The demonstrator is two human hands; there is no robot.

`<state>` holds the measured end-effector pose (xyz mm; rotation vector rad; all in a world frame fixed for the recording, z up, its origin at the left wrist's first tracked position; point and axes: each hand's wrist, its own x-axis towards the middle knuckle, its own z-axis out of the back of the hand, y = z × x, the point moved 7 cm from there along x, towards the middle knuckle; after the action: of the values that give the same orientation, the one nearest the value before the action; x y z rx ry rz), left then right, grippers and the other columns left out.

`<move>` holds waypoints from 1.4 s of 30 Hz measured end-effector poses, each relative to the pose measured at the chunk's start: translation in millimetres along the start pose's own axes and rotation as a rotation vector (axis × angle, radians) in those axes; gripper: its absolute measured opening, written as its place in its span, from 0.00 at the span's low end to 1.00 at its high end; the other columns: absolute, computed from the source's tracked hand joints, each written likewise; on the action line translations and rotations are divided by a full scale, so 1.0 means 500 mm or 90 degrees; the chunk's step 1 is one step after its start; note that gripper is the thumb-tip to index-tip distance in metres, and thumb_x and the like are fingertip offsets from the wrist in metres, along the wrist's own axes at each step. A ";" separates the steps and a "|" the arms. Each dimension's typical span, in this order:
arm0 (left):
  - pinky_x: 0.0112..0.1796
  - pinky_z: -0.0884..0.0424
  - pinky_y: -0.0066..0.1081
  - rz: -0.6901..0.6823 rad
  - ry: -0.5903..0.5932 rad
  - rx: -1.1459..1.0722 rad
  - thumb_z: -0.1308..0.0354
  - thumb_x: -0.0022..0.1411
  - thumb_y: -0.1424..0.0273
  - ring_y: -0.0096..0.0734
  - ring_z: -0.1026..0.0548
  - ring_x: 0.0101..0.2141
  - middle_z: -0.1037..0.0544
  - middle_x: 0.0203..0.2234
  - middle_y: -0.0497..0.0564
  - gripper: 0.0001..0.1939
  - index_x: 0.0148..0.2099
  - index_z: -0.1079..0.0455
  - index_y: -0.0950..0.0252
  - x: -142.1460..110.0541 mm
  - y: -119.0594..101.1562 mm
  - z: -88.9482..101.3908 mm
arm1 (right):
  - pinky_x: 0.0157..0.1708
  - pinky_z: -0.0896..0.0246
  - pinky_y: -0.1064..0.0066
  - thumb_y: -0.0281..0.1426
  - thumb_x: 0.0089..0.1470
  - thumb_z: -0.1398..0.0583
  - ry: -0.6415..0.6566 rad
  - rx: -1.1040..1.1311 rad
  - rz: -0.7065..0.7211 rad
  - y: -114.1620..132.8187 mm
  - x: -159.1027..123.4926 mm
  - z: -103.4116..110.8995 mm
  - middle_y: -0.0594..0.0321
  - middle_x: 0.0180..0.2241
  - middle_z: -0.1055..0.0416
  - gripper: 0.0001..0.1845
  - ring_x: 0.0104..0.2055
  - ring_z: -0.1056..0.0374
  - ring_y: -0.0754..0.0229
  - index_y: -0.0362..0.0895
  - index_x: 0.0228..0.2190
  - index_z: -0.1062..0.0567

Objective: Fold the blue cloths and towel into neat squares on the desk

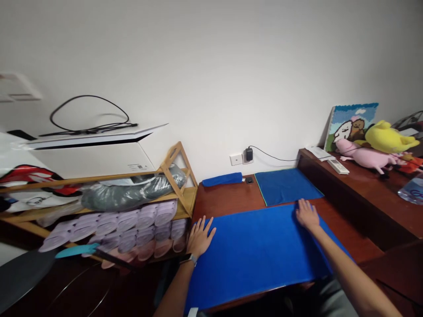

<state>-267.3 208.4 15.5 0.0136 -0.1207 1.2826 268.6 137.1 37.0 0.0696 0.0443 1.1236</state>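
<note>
A bright blue cloth point(251, 251) lies spread flat over the front of a brown wooden table point(228, 200). On its far left corner rests my left hand point(200, 237), palm down with the fingers spread. My right hand point(307, 213) lies flat near the far right corner, its fingers stretched forward. Beyond it is a darker blue cloth point(287, 187) with a green edge, also laid flat. A rolled or folded blue cloth point(223, 179) sits along the wall at the back left of the table.
Left of the table stands a wooden rack point(180, 193) with rows of lilac slippers point(137, 220) and a white box point(95, 158). A raised brown ledge point(380, 193) on the right holds plush toys point(363, 156) and a white remote point(338, 166). A black charger point(249, 154) with a cable is plugged into the wall.
</note>
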 end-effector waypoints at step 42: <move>0.69 0.50 0.53 0.019 -0.053 -0.029 0.58 0.75 0.49 0.50 0.47 0.73 0.43 0.74 0.55 0.33 0.76 0.45 0.55 -0.007 0.012 -0.022 | 0.74 0.63 0.52 0.44 0.71 0.59 0.056 0.212 0.496 0.638 -0.284 -0.053 0.56 0.74 0.50 0.36 0.76 0.56 0.51 0.42 0.72 0.45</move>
<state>-273.0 207.4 3.7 0.0264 -0.2223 1.3088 -81.4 147.3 35.6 0.3579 0.3026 1.8889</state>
